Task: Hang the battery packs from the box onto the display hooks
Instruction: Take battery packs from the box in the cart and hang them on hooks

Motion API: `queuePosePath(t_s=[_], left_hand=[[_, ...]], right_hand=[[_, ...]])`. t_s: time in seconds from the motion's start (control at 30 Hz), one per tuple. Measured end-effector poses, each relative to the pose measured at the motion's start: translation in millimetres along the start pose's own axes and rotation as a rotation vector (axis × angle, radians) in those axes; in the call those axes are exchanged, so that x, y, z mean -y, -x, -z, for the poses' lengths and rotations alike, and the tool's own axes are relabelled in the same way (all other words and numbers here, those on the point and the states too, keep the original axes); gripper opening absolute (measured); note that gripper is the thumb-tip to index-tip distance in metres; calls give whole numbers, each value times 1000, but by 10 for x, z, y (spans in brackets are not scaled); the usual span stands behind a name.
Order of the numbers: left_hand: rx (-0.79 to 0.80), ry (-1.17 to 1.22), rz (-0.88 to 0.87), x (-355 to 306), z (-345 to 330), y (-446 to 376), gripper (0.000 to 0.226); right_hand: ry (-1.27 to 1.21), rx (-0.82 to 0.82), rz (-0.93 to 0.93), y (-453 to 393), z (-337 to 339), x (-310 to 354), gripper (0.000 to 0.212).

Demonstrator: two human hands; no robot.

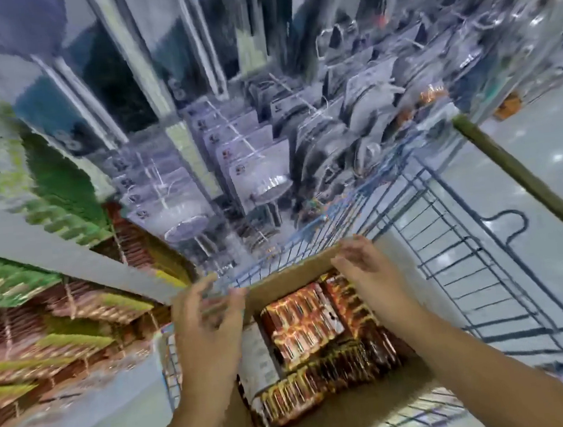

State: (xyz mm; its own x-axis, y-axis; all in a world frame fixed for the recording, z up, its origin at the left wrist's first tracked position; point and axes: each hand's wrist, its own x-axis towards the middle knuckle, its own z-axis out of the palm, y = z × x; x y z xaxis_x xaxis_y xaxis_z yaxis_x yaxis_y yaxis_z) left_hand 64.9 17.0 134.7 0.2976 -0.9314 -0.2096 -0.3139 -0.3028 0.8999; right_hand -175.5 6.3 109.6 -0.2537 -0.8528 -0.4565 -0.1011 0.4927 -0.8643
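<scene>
An open cardboard box [288, 276] sits in a wire cart, packed with red-and-gold battery packs [305, 328] lying flat and standing in rows. My left hand [207, 327] hovers over the box's left edge with its fingers spread and blurred by motion; no pack shows clearly in it. My right hand [364, 269] reaches to the box's far right corner, its fingers lying over the rim. Red and green packs hang on display hooks [76, 312] to the left, all heavily blurred.
The blue wire cart [467, 264] surrounds the box, with its green handle bar [517, 173] at the right. Clear-packaged goods [255, 167] hang on the display straight ahead. Pale floor lies to the right.
</scene>
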Motion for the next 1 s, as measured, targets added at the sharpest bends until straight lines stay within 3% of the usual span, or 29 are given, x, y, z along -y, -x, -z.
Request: queuePosePath(t_s=[0.17, 0.33, 0.5, 0.7, 0.87, 1.0], left_hand=[[161, -151, 61, 519, -733, -28, 32], [311, -377, 54, 1325, -1291, -84, 32], [455, -622, 101, 2054, -1722, -50, 51], [485, -905, -186, 2618, -1943, -68, 67], [460, -1084, -226, 2809, -2049, -124, 79], [431, -1131, -297, 2890, -2034, -102, 73]], right_hand=[[93, -34, -104, -280, 123, -645, 32], [204, -120, -235, -481, 104, -1394, 27], [419, -138, -293, -659, -106, -1982, 46], [787, -213, -208, -732, -370, -2330, 57], [951, -175, -217, -868, -506, -2503, 78], [1078, -192, -209, -943, -527, -2601, 77]])
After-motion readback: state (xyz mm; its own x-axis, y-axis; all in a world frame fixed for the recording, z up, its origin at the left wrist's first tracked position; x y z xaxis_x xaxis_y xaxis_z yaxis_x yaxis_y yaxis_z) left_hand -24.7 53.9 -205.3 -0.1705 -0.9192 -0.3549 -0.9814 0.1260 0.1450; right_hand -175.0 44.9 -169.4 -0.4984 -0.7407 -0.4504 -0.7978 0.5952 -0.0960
